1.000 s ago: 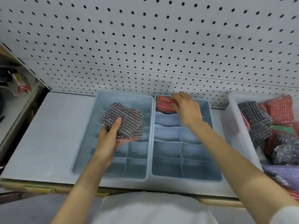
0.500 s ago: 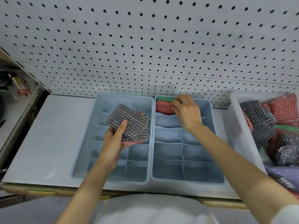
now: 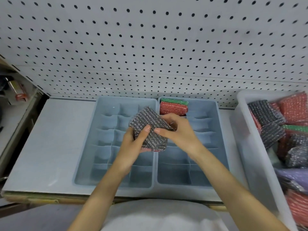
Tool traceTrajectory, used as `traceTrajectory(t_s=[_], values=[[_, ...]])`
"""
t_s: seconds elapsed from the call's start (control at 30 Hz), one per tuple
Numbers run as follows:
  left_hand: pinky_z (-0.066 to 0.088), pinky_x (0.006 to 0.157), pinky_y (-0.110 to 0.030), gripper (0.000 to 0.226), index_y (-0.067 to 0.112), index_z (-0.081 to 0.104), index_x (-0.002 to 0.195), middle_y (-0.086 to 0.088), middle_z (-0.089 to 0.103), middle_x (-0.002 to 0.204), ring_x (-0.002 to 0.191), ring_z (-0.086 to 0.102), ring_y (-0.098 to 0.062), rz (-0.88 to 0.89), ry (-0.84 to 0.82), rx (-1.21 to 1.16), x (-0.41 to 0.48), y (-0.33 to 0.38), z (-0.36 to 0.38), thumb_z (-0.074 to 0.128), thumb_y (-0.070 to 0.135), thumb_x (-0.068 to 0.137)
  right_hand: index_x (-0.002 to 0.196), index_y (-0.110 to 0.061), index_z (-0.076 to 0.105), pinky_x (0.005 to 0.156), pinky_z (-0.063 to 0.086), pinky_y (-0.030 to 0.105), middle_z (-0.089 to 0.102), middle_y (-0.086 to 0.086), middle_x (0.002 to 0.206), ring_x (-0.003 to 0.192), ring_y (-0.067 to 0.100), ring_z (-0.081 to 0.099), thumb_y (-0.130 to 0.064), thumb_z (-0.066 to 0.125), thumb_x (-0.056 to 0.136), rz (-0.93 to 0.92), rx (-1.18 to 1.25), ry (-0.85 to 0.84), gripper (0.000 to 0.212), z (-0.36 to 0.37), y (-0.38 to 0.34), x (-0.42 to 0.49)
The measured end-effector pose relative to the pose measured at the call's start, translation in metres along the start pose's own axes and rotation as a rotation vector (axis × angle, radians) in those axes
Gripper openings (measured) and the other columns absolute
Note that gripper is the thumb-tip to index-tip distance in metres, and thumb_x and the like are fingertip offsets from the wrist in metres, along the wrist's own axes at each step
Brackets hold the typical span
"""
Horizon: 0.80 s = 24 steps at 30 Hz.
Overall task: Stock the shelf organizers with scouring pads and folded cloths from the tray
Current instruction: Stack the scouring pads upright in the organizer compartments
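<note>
Two blue divided organizers, the left organizer (image 3: 86,147) and the right organizer (image 3: 220,147), sit side by side on the shelf. My left hand (image 3: 131,147) grips a small stack of scouring pads (image 3: 150,130), silver-black on top with a red edge below, above the seam between them. My right hand (image 3: 178,129) pinches the top pad's right side. A red pad (image 3: 173,108) and a green pad (image 3: 174,101) stand in the right organizer's far-left cell. The clear tray (image 3: 250,147) at right holds several red, silver, green pads and purple cloth (image 3: 290,175).
A white pegboard wall (image 3: 150,47) rises directly behind the organizers. Bare grey shelf (image 3: 46,139) lies left of them, with a side shelf holding small items (image 3: 18,94) at far left. The shelf's front edge (image 3: 50,198) runs along the bottom.
My right hand left the red pad in the far cell and came back to the stack. My left hand carried the stack rightward, over the seam between the organizers.
</note>
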<state>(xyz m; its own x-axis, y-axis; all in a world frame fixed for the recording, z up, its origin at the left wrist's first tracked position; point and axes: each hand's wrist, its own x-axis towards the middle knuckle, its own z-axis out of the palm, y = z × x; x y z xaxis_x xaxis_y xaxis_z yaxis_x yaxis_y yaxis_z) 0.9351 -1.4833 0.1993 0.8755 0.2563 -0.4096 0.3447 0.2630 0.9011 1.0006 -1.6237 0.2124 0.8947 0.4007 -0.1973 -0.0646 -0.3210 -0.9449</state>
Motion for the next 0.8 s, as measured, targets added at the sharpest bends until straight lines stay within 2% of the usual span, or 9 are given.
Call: traceTrajectory(t_s=[0.13, 0.2, 0.23, 0.3, 0.33, 0.43, 0.53, 0.67, 0.8], values=[[0.057, 0.066, -0.025, 0.027, 0.019, 0.054, 0.110, -0.002, 0.068, 0.108, 0.092, 0.069, -0.011, 0.002, -0.068, 0.014, -0.002, -0.002, -0.005, 0.057, 0.027, 0.085, 0.092, -0.014, 0.058, 0.081, 0.052, 0.035, 0.063, 0.005, 0.095, 0.087, 0.017, 0.059, -0.009, 0.064, 0.087, 0.176, 0.278, 0.080, 0.009, -0.009, 0.007, 0.001], [0.057, 0.067, -0.026, 0.023, 0.019, 0.056, 0.110, -0.002, 0.070, 0.106, 0.093, 0.070, -0.014, -0.017, -0.037, -0.018, 0.000, -0.004, -0.008, 0.058, 0.021, 0.088, 0.093, -0.012, 0.057, 0.088, 0.052, 0.044, 0.063, 0.007, 0.096, 0.088, 0.021, 0.060, -0.008, 0.061, 0.089, 0.241, 0.440, 0.220, 0.007, -0.022, 0.011, 0.008], [0.058, 0.069, -0.028, 0.022, 0.019, 0.057, 0.111, -0.001, 0.071, 0.106, 0.094, 0.070, -0.014, -0.025, -0.008, -0.029, 0.001, -0.005, -0.009, 0.059, 0.019, 0.089, 0.092, -0.014, 0.056, 0.090, 0.051, 0.046, 0.063, 0.006, 0.095, 0.087, 0.021, 0.060, -0.008, 0.060, 0.090, 0.234, 0.415, 0.313, 0.007, -0.031, 0.014, 0.012], [0.059, 0.074, -0.033, 0.022, 0.019, 0.057, 0.112, 0.000, 0.070, 0.106, 0.094, 0.070, -0.015, -0.034, 0.054, -0.034, 0.003, -0.006, -0.013, 0.059, 0.017, 0.091, 0.096, -0.016, 0.056, 0.089, 0.051, 0.043, 0.062, -0.001, 0.094, 0.088, 0.018, 0.059, -0.011, 0.060, 0.091, 0.132, 0.134, 0.467, 0.008, -0.052, 0.025, 0.025], [0.059, 0.077, -0.036, 0.022, 0.019, 0.057, 0.113, -0.001, 0.070, 0.108, 0.095, 0.069, -0.016, -0.042, 0.077, -0.035, 0.004, -0.006, -0.015, 0.059, 0.018, 0.091, 0.099, -0.016, 0.057, 0.086, 0.052, 0.042, 0.062, -0.004, 0.094, 0.088, 0.017, 0.060, -0.013, 0.061, 0.090, 0.056, -0.045, 0.490, 0.011, -0.060, 0.029, 0.029], [0.059, 0.078, -0.036, 0.019, 0.020, 0.058, 0.110, -0.001, 0.070, 0.107, 0.094, 0.070, -0.016, -0.053, 0.112, -0.035, 0.007, -0.008, -0.019, 0.059, 0.019, 0.091, 0.102, -0.013, 0.064, 0.074, 0.053, 0.037, 0.067, -0.001, 0.094, 0.087, 0.022, 0.063, -0.013, 0.068, 0.085, -0.162, -0.542, 0.436, 0.017, -0.068, 0.046, 0.035], [0.059, 0.076, -0.035, 0.019, 0.020, 0.059, 0.110, 0.000, 0.070, 0.105, 0.094, 0.070, -0.016, -0.049, 0.115, -0.039, 0.008, -0.007, -0.020, 0.059, 0.019, 0.091, 0.091, -0.012, 0.070, 0.065, 0.052, 0.033, 0.069, 0.004, 0.083, 0.078, 0.029, 0.062, -0.007, 0.077, 0.074, -0.431, -0.919, 0.450, 0.019, -0.059, 0.058, 0.039], [0.057, 0.081, -0.040, 0.021, 0.020, 0.059, 0.112, 0.000, 0.070, 0.107, 0.095, 0.070, -0.016, -0.063, 0.128, -0.036, 0.008, -0.008, -0.022, 0.060, 0.019, 0.091, 0.086, -0.011, 0.073, 0.058, 0.047, 0.028, 0.066, 0.004, 0.078, 0.072, 0.028, 0.056, 0.004, 0.078, 0.067, -0.574, -1.031, 0.538, 0.025, -0.047, 0.066, 0.053], [0.056, 0.085, -0.042, 0.030, 0.017, 0.057, 0.120, -0.002, 0.069, 0.112, 0.098, 0.069, -0.018, -0.083, 0.137, -0.008, 0.005, -0.009, -0.028, 0.060, 0.021, 0.091, 0.088, -0.011, 0.072, 0.044, 0.036, 0.022, 0.061, 0.007, 0.082, 0.083, 0.019, 0.042, 0.005, 0.077, 0.068, -0.531, -0.970, 0.494, 0.026, -0.039, 0.067, 0.061]])
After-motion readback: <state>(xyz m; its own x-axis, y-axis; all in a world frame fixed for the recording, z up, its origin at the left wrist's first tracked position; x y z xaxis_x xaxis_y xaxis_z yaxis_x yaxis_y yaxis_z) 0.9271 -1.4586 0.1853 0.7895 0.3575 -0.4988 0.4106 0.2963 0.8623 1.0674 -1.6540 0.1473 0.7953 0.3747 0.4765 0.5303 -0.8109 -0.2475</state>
